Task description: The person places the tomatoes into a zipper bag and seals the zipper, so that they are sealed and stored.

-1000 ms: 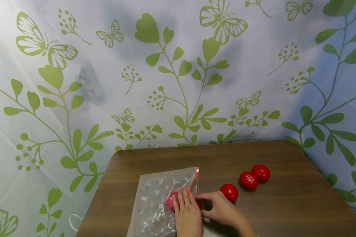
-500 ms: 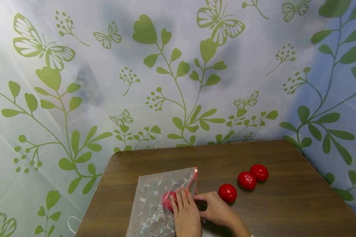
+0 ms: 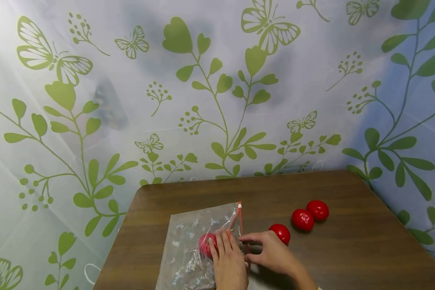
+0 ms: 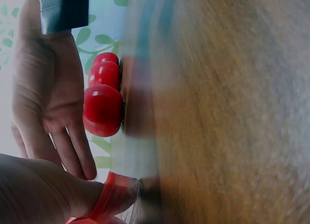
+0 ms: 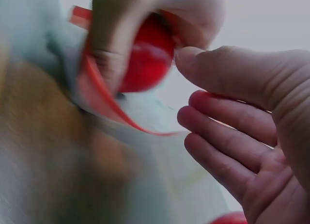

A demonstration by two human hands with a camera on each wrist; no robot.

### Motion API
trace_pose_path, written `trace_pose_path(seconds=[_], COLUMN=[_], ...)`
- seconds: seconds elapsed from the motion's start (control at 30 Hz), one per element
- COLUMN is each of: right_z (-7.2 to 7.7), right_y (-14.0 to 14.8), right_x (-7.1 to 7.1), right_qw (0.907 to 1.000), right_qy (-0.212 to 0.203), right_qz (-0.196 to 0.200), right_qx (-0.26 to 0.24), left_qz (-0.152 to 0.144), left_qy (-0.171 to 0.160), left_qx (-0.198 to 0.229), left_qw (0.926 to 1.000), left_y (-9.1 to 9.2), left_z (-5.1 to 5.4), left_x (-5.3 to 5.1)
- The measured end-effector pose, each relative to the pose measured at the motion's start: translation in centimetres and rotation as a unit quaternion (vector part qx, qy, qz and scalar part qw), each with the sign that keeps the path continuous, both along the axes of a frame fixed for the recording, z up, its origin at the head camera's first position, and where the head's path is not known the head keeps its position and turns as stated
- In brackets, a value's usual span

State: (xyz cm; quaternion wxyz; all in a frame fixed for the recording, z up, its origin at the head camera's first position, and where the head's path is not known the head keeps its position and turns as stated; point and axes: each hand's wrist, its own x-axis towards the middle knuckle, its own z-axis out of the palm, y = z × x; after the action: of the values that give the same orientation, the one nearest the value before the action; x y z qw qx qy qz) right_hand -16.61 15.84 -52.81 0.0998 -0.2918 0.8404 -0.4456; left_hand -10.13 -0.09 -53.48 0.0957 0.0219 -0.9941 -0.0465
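Bagging looks partway done as a left hand (image 3: 229, 262) grips a clear plastic, red-edged bag (image 3: 183, 257) holding a round red tomato (image 3: 204, 245), a right hand (image 3: 274, 253) hovers beside it, fingers apart, and three loose tomatoes (image 3: 303, 220) lie right of the bag.

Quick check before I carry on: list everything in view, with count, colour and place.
Bag: one, clear with pale prints and a red zip edge, flat on the table
Loose tomatoes: three, red, on the table right of the bag
Bagged tomato: at least one, red, partly under the left hand; the hand may hide more
Table: one, brown, under it all
Cloth: white with green plants and butterflies, behind the table
Loop: one, white, left of the table
Wrist strap: one, dark, on the right wrist
Left hand: one, gripping the bag's zip edge
Right hand: one, beside the bag's mouth, holding nothing
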Motion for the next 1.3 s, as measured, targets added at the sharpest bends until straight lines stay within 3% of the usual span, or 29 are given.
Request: trace_pose_path(seconds=[0.1,0.3,0.6,1.07,1.3], right_z=[0.8,2.1,3.1,3.1,2.4], right_y=[1.1,3.4,6.4,9.9,11.2], right_x=[0.0,0.2,0.5,1.3,1.6], right_qw=[0.9996,0.9982,0.9950,0.9870,0.9830], right_qy=[-0.002,0.044,0.040,0.016,0.044], right_qz=[-0.002,-0.032,-0.091,-0.159,-0.178], right_qx=[-0.027,-0.026,-0.004,-0.019,-0.012], left_qz=[-0.002,-0.004,-0.006,-0.008,-0.007], left_qy=[0.000,-0.008,-0.037,-0.031,-0.026], left_qx=[0.005,0.009,0.013,0.021,0.020], left_qw=[1.0000,0.9999,0.9992,0.9993,0.9994], left_y=[0.0,0.0,-0.1,-0.1,-0.2], left_z=[-0.1,0.0,0.4,0.1,0.0], left_x=[0.0,0.0,-0.2,-0.2,-0.2])
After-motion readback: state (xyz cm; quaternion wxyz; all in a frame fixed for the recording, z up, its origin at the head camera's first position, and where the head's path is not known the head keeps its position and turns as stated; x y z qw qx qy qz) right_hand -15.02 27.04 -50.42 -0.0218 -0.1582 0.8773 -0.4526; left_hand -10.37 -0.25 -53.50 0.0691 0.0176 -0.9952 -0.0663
